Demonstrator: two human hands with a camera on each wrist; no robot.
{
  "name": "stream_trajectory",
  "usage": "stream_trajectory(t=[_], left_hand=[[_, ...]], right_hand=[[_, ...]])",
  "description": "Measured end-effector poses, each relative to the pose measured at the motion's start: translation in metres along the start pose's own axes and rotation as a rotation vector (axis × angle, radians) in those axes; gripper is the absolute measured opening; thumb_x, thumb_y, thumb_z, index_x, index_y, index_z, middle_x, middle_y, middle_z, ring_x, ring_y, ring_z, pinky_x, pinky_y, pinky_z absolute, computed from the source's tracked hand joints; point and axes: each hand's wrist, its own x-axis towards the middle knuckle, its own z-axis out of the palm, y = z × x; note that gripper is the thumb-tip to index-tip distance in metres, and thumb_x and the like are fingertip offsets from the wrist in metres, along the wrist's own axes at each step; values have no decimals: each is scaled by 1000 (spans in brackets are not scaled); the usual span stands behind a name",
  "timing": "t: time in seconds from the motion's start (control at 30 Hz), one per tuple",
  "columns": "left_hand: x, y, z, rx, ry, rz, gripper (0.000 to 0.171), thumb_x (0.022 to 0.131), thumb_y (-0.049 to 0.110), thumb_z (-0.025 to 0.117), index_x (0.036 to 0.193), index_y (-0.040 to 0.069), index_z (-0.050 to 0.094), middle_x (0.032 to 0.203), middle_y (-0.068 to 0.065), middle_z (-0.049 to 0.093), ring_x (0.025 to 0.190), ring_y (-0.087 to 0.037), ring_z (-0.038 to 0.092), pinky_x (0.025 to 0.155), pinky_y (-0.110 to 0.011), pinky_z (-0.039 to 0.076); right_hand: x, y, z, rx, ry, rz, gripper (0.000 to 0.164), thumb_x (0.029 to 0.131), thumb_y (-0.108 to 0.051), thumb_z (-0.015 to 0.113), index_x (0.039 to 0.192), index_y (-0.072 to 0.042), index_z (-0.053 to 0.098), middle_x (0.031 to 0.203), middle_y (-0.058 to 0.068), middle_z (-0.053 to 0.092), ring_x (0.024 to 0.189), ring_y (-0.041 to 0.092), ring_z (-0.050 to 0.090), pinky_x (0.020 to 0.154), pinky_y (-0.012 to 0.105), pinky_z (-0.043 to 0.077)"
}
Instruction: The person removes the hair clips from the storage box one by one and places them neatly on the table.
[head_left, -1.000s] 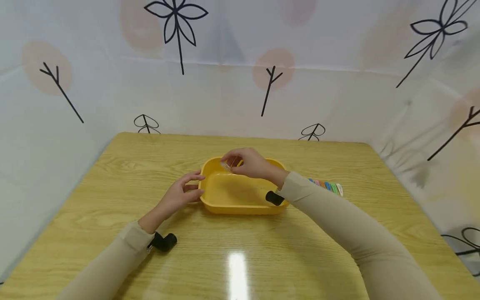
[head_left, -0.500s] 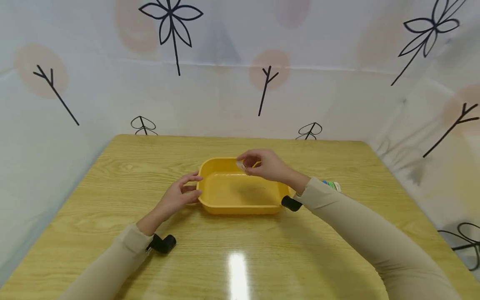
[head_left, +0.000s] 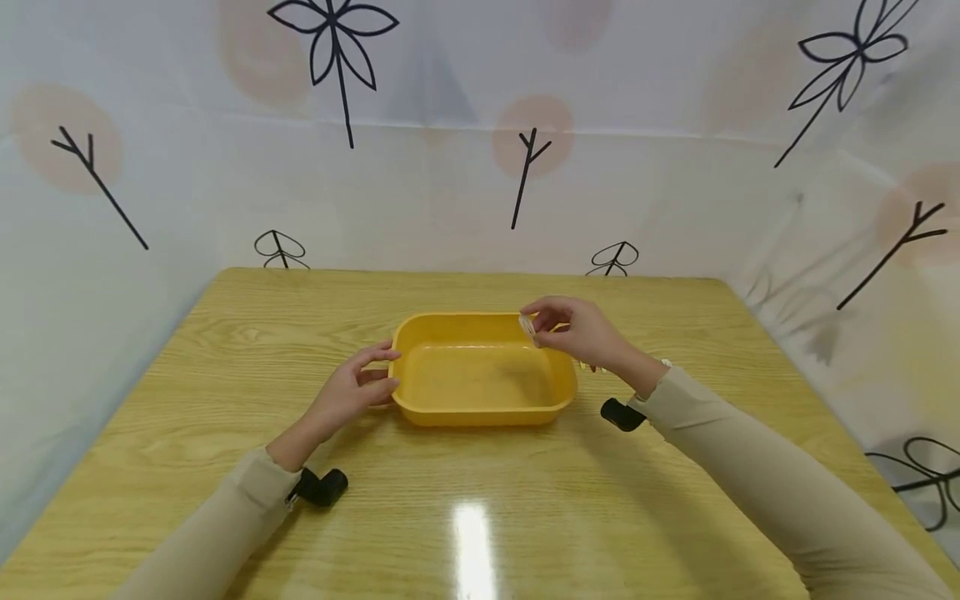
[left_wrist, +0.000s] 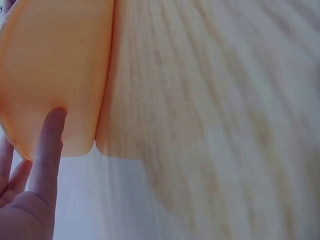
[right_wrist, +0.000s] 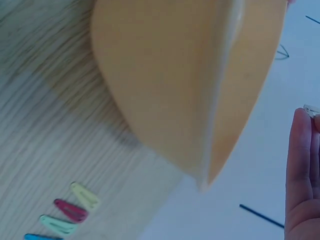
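A yellow plastic basin (head_left: 480, 410) stands on the wooden table. My left hand (head_left: 351, 390) is at its left end, fingertips touching the rim and outer wall; in the left wrist view one straight finger (left_wrist: 47, 150) lies against the wall. Above the basin's far right corner, my right hand (head_left: 581, 333) pinches a small whitish snap hair clip (head_left: 528, 327) between thumb and fingers. Only the clip's end shows in the right wrist view. Beside the basin's right end lie several snap hair clips in a row, among them a yellow one (right_wrist: 85, 195), a red one (right_wrist: 71, 210) and a green one (right_wrist: 58, 225).
The wooden table (head_left: 375, 517) reaches to a white patterned cloth (head_left: 435, 200) at the back and sides. The right forearm and hand cover most of the clip row in the head view. Inside the basin, the bottom shows bare.
My right hand has moved rightward across the basin, carrying the pinched clip from near its far left part to the far right corner. The left hand stays at the left rim.
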Motion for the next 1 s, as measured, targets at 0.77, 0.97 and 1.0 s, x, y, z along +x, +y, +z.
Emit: stream_trajectory(t=[0.77, 0.97, 1.0], left_hand=[[0, -1, 0, -5, -6, 5, 47, 89, 9, 63, 130, -7, 46, 151, -5, 24, 120, -38, 44, 78, -36, 54], [1, -3, 0, 1, -2, 1, 47, 89, 10, 64, 129, -6, 47, 151, -5, 25, 120, -38, 44, 78, -36, 54], [1, -3, 1, 0, -1, 1, 46, 89, 10, 64, 129, -6, 47, 151, -5, 25, 120, -38, 44, 78, -37, 54]], right_hand=[[-52, 51, -39, 30, 166, 145, 38, 87, -6, 64, 124, 0, 56, 95, 15, 60, 81, 21, 61, 71, 32, 54], [-63, 60, -47, 28, 211, 167, 38, 88, -8, 65, 124, 0, 56, 96, 15, 59, 80, 12, 59, 68, 27, 53], [-65, 62, -49, 28, 216, 166, 38, 88, -8, 65, 124, 0, 56, 96, 15, 58, 80, 11, 59, 67, 26, 53]])
